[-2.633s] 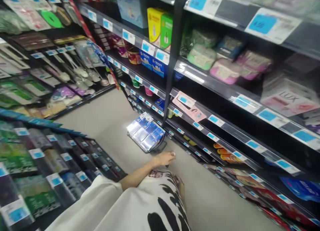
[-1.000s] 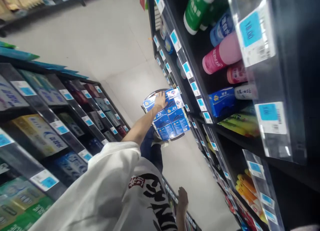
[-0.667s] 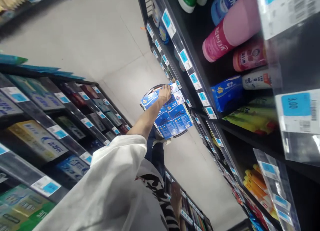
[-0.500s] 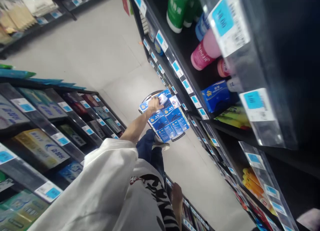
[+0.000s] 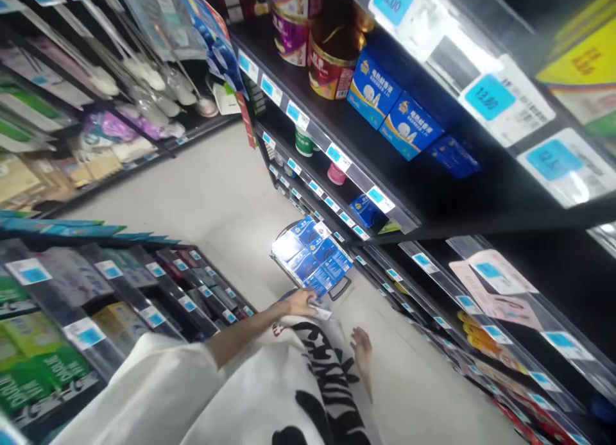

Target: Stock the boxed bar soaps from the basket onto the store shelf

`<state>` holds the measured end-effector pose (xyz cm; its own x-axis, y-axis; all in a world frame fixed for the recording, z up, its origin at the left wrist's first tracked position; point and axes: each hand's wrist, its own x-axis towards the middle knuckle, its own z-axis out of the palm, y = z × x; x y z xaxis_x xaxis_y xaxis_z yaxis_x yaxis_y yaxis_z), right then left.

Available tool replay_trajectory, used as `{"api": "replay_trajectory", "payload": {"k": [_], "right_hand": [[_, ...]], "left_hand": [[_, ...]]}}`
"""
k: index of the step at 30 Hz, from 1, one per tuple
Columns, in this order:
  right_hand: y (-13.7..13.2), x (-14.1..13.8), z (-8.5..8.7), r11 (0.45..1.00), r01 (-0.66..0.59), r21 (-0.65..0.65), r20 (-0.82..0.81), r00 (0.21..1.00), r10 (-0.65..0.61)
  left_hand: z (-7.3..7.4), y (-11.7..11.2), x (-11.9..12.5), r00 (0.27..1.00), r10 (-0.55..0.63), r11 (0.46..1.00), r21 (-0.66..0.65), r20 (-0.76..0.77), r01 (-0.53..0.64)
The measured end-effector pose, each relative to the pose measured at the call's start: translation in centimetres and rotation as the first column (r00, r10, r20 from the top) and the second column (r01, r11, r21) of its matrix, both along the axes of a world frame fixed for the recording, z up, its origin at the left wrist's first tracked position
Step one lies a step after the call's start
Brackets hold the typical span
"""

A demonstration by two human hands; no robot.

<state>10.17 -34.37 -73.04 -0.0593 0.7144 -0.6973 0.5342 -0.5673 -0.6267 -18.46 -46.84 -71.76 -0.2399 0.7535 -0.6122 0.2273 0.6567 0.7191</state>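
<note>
My left hand [image 5: 301, 302] is drawn in close to my white printed shirt, its fingers closed on a small pale box [image 5: 321, 313] that shows only in part. Just beyond it on the floor stands a shopping basket [image 5: 339, 288] filled with several blue boxes [image 5: 312, 256]. My right hand [image 5: 362, 352] hangs low beside my body with its fingers loosely stretched and nothing in it. It is near the bottom shelves on the right.
Black shelving [image 5: 366, 176] with blue price tags runs along the right, carrying blue cartons [image 5: 392, 108] and tins [image 5: 332, 60]. A lower rack of boxed goods [image 5: 120, 285] lines the left. Hanging utensils [image 5: 144, 73] fill the far wall. Pale floor [image 5: 202, 195] runs between.
My left hand has come back from the basket toward my body with a small box in it. My view has swung up from the floor to the shelves.
</note>
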Motion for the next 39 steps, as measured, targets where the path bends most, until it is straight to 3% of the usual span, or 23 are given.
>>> {"api": "replay_trajectory", "payload": {"k": [5, 9, 11, 14, 18, 22, 26, 30, 35, 39], "right_hand": [[2.9, -3.8, 1.8, 1.000, 0.014, -0.008, -0.162, 0.987, -0.016], [2.4, -5.8, 4.3, 0.982, 0.151, -0.115, -0.356, 0.916, -0.183], [1.6, -5.8, 5.0, 0.945, 0.277, -0.173, -0.399, 0.858, -0.324], [0.2, -4.6, 5.4, 0.892, 0.395, -0.220, -0.350, 0.821, -0.450], [-2.0, -2.7, 5.6, 0.893, 0.409, -0.187, -0.286, 0.847, -0.448], [-3.9, -2.0, 5.8, 0.898, 0.420, -0.132, -0.240, 0.865, -0.440], [-4.2, -2.2, 5.6, 0.895, 0.430, -0.119, -0.262, 0.856, -0.446], [-3.3, -2.9, 5.7, 0.895, 0.438, -0.081, -0.287, 0.850, -0.442], [-2.7, -4.7, 7.3, 0.914, 0.403, -0.050, -0.363, 0.845, -0.393], [-3.6, -6.2, 9.6, 0.937, 0.321, -0.139, -0.604, 0.722, -0.337]], "left_hand": [[2.5, 6.0, 0.2, 0.980, -0.194, 0.942, 0.271, -0.044, 0.199], [5.6, 8.6, 3.7, 0.956, -0.282, 0.817, 0.500, -0.088, 0.287], [6.7, 8.6, 5.6, 0.960, -0.272, 0.782, 0.565, -0.067, 0.261], [7.0, 7.9, 7.0, 0.949, -0.315, 0.784, 0.560, -0.014, 0.268], [5.9, 6.8, 7.1, 0.896, -0.444, 0.742, 0.566, 0.010, 0.361], [5.2, 5.8, 7.2, 0.878, -0.477, 0.749, 0.538, 0.034, 0.386], [5.5, 5.6, 7.4, 0.875, -0.483, 0.762, 0.499, 0.014, 0.413], [6.8, 6.0, 7.2, 0.911, -0.413, 0.792, 0.486, -0.021, 0.370], [9.0, 6.0, 6.8, 0.951, -0.299, 0.774, 0.564, -0.076, 0.288], [11.3, 5.9, 6.6, 0.951, -0.267, 0.732, 0.609, -0.158, 0.307]]}}
